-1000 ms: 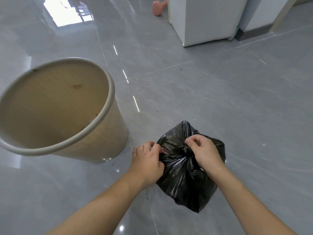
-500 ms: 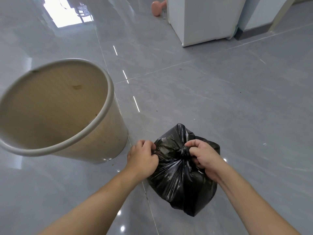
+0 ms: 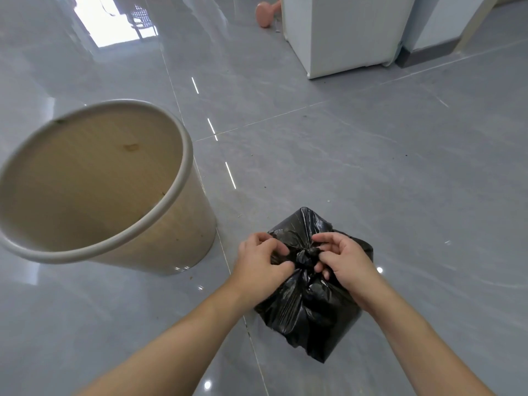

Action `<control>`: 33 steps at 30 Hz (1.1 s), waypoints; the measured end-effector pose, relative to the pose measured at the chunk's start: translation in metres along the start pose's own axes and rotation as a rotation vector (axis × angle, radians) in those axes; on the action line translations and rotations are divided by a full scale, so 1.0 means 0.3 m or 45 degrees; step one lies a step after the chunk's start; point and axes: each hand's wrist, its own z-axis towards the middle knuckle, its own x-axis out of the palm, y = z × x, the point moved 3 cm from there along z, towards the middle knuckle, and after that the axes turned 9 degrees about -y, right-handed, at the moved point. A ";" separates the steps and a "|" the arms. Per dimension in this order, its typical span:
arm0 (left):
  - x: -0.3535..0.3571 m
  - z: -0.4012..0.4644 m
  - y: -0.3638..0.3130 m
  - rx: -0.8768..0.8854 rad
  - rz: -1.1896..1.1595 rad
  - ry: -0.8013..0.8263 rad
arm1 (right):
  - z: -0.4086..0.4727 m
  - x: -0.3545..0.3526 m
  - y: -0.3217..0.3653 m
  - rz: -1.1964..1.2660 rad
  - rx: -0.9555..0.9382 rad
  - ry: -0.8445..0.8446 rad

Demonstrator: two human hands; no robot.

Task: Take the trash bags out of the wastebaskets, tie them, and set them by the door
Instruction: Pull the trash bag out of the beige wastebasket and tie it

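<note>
Glossy grey tiled floor (image 3: 371,167), window glare at far left. White cabinet (image 3: 343,35) at far side. Beige wastebasket (image 3: 171,241) unlined, left of black trash bag (image 3: 308,310) on floor. Left hand (image 3: 260,267) and right hand (image 3: 345,261), each grip clenched on bag's knot (image 3: 307,254).

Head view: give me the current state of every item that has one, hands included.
Trash bag: out of the wastebasket, on the floor, neck gathered into a knot.
Wastebasket: upright, unlined, only small debris inside.
Left hand: gripping plastic beside the knot.
Right hand: pinching plastic at the knot.
</note>
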 end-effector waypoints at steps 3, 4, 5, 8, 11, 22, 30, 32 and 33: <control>0.049 0.000 -0.038 0.024 0.085 0.038 | -0.013 -0.006 0.008 -0.002 -0.002 -0.006; 0.056 0.002 -0.048 0.027 0.098 0.008 | -0.013 -0.011 0.008 -0.024 -0.008 -0.027; 0.058 0.003 -0.056 0.013 0.081 -0.024 | -0.012 -0.019 0.008 -0.045 -0.012 -0.051; 0.045 0.005 -0.058 -0.072 -0.059 -0.052 | -0.011 -0.040 0.010 -0.012 -0.022 -0.052; 0.009 0.009 -0.059 -0.219 -0.299 0.000 | -0.014 -0.053 0.019 0.016 -0.047 0.015; 0.011 0.005 -0.048 -0.256 -0.203 0.172 | -0.015 -0.040 0.048 -0.268 -0.173 0.036; -0.022 -0.004 0.017 0.196 0.467 -0.057 | 0.033 -0.073 0.025 -0.637 -0.329 -0.109; -0.036 -0.010 0.055 0.143 0.574 -0.068 | 0.033 -0.075 0.024 -0.664 -0.325 -0.099; -0.036 -0.011 0.063 0.101 0.593 -0.073 | 0.025 -0.066 0.027 -0.710 -0.355 -0.072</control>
